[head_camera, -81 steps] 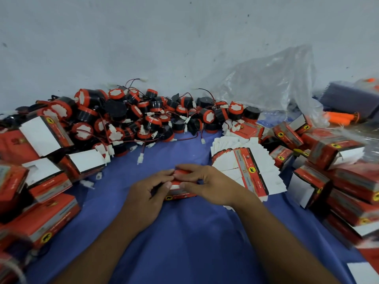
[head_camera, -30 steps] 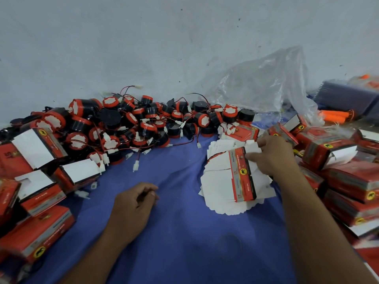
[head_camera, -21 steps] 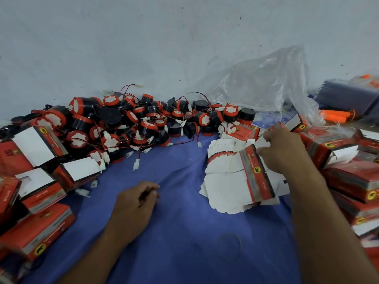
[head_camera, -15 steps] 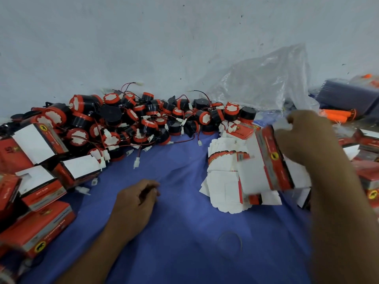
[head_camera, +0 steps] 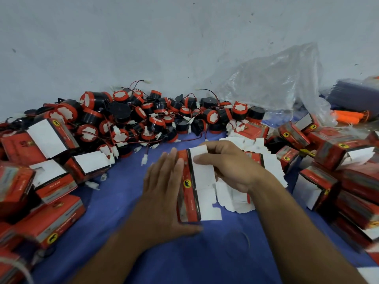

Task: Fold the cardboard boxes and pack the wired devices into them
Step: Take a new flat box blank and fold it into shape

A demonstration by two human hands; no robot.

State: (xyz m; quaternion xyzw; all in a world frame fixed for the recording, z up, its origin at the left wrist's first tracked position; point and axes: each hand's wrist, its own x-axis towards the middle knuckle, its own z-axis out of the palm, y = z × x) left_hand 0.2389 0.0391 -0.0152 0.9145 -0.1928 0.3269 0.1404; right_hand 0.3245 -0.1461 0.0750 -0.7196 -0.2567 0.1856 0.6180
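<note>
A flat, unfolded red-and-white cardboard box [head_camera: 194, 187] lies between my hands over the blue cloth [head_camera: 205, 253]. My right hand [head_camera: 231, 165] grips its white upper flap, fingers curled round the edge. My left hand [head_camera: 164, 193] lies against the box's red left side with straight fingers and the thumb under its lower corner. A stack of flat box blanks [head_camera: 268, 167] sits just right of my hands. A heap of round black-and-orange wired devices [head_camera: 143, 119] stretches along the wall behind.
Folded red boxes with open white flaps pile up on the left [head_camera: 49, 140] and on the right [head_camera: 344, 160]. A crumpled clear plastic bag [head_camera: 276, 85] leans against the wall at the back right, with orange tools [head_camera: 348, 116] beside it.
My right hand lifted one flat box off the stack and carried it left to the middle. My left hand rose from resting curled on the cloth and came against the box's left side.
</note>
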